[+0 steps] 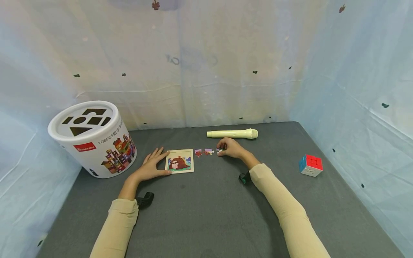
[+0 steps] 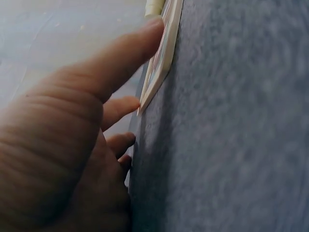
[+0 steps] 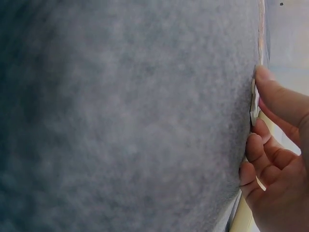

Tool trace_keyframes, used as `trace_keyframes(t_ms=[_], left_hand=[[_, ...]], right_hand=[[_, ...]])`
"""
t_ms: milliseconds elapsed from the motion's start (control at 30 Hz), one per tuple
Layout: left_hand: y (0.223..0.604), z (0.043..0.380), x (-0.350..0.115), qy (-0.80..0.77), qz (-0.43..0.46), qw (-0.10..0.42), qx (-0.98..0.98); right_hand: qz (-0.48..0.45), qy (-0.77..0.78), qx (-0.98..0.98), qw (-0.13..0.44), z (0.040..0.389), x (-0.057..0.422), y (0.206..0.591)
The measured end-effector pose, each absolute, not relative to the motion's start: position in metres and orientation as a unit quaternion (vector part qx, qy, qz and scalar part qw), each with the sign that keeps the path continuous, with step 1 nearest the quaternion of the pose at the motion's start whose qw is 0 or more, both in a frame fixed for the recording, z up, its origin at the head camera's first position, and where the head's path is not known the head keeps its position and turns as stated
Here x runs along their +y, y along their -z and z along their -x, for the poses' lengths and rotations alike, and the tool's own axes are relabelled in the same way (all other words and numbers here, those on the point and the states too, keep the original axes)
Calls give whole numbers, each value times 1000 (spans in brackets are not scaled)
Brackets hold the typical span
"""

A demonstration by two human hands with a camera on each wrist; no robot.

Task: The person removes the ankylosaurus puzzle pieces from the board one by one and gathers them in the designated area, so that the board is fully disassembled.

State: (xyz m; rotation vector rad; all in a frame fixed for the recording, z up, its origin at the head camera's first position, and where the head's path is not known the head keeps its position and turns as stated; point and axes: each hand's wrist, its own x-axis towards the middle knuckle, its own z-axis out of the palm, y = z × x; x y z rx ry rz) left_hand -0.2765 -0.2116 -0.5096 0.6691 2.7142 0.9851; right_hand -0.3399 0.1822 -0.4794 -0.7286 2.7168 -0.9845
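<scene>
A square wooden puzzle tray (image 1: 192,162) lies flat on the grey table, with a brown animal picture in its lower part and a bare wooden strip above. My left hand (image 1: 150,169) spreads its fingers along the tray's left side; the thumb touches the lower left corner, the index finger the upper one. To the tray's right, two purple-toned puzzle pieces (image 1: 198,153) (image 1: 209,152) lie in a row. Beyond them my right hand (image 1: 233,149) pinches another puzzle piece (image 3: 255,104) at table level, between thumb and fingers. Its picture is mostly covered.
A pale yellow toy microphone (image 1: 230,134) lies behind the right hand. A large white block bucket (image 1: 93,143) stands at the left. On the right sits a puzzle cube (image 1: 311,165) with a red top. Fabric walls (image 1: 219,71) enclose the table's back and sides.
</scene>
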Motion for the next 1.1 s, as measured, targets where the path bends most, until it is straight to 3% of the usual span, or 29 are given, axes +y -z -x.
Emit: trace_keyframes(t_ms=[233,467,800,1100], left_hand=[[507,274,-218,-334,-235,81,909],[508,273,-221,-332,-238,85,909],[506,274,-219,-338,-233,86,908],[506,275,-213,-347,-240,84,903]], right_hand=[[260,339,901,71,344,172,474],[283,327,902,23,346,128,470],[325,384,859,95,328,50,462],[342,389,844,142,315,15,468]])
